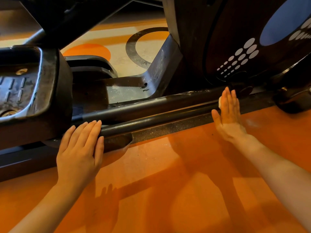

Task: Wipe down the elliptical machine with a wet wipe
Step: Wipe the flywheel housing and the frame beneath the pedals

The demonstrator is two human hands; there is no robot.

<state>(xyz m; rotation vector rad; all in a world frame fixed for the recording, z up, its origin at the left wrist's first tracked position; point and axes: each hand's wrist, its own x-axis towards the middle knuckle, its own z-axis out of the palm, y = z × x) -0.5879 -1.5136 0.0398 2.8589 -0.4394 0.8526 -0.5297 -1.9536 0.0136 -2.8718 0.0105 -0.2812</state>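
— Wet wipe [219,102]: only a small white edge of it shows, poking out from under the right hand [228,113].

— How does that hand lie?

— Flat, fingers straight and together, pressing the wipe onto the upper dark rail [159,105] of the elliptical machine [193,52], near the rail's far end. Most of the wipe is covered by the palm, so its size and fold cannot be made out.

— And the other one?

— The left hand [80,148] is spread out too, holding nothing, fingertips resting on the lower rail [151,121] just beside the foot pedal [27,84].

— What else is around?

— Both rails run side by side, low over the orange floor [168,190]. The pedal is cut off by the left edge. Behind the right hand stands the black flywheel housing [244,52] with white dots, its top out of view. The machine's upper frame is dark and hard to read. A dusty grey base plate [127,91] lies between pedal and housing.
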